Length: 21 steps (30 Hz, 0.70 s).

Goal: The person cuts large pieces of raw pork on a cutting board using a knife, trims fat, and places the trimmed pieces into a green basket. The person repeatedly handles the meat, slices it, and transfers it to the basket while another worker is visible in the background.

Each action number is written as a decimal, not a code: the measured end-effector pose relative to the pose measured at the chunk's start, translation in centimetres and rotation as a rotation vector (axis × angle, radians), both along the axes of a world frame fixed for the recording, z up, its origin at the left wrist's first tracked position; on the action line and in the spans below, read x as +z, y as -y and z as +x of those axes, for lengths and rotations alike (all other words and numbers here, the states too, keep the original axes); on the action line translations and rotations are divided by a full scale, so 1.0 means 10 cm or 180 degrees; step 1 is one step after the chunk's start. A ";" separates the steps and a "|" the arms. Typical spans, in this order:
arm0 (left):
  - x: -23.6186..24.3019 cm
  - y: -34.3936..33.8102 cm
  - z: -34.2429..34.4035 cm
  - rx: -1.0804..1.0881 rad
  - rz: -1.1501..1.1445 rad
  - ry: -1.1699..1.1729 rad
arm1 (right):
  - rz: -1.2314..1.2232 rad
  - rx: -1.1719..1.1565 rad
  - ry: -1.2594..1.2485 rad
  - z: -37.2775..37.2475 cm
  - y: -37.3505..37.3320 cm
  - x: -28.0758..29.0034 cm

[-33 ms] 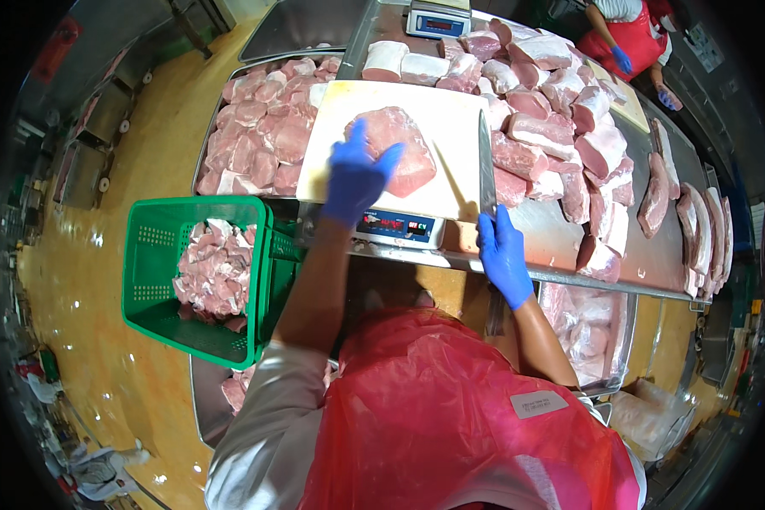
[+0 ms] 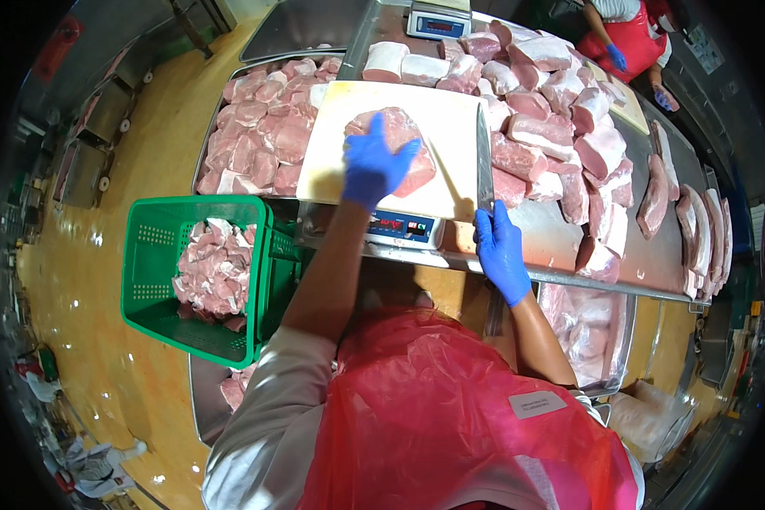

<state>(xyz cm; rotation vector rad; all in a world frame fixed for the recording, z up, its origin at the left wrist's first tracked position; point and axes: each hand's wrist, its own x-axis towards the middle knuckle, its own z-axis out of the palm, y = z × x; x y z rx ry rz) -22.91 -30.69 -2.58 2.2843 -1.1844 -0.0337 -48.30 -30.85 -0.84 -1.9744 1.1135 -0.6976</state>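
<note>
My left hand (image 2: pixel 377 165), in a blue glove, lies over a slab of raw meat (image 2: pixel 414 170) with its fingers spread. The meat rests on a white cutting board (image 2: pixel 456 127). Below the board's near edge shows the lit display of a scale (image 2: pixel 412 229). In my right hand (image 2: pixel 503 252), also gloved blue, is the handle of a knife (image 2: pixel 485 161). Its long blade points away from me along the board's right edge. The fingers are wrapped round the handle and hide most of it.
Many meat pieces (image 2: pixel 544 136) cover the steel table (image 2: pixel 546 223) on the right. Left of the board stands a tray of meat slices (image 2: pixel 259 127). A green crate (image 2: pixel 144 285) with trimmings is nearer. Across the table is a co-worker in a red apron (image 2: pixel 633 51).
My left hand has moved right, farther over the slab of meat. My right hand and the knife have shifted only slightly.
</note>
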 end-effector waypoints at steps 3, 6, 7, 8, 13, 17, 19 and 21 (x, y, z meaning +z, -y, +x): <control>0.26 0.25 -0.01 -0.0689 0.0758 0.0027 | -0.0281 -0.0043 -0.0037 -0.13 0.15 0.07; 0.19 0.03 0.51 -0.2153 0.0337 -0.0563 | -0.0670 0.0069 -0.0495 -0.36 0.16 -0.10; 0.12 -0.01 0.67 -0.2468 0.0097 -0.0710 | -0.0791 0.0139 -0.0685 -0.41 0.12 -0.11; 0.03 -0.06 0.79 -0.2772 -0.0149 -0.0852 | -0.0914 0.0217 -0.0871 -0.42 0.06 -0.12; -0.17 -0.52 0.25 -0.0775 -0.1091 -0.1432 | -0.0579 0.0787 -0.1188 -0.13 -0.15 -0.21; -0.32 -0.47 0.17 -0.0502 -0.1086 -0.0159 | -0.0755 0.1037 -0.1561 0.66 -0.10 -0.06; -0.24 -0.48 0.09 -0.0175 -0.1307 -0.1398 | -0.0911 0.1044 -0.1664 1.01 -0.03 -0.02; -0.19 -0.50 0.06 -0.0058 -0.1493 -0.1938 | -0.1037 0.1030 -0.1558 1.20 0.00 0.06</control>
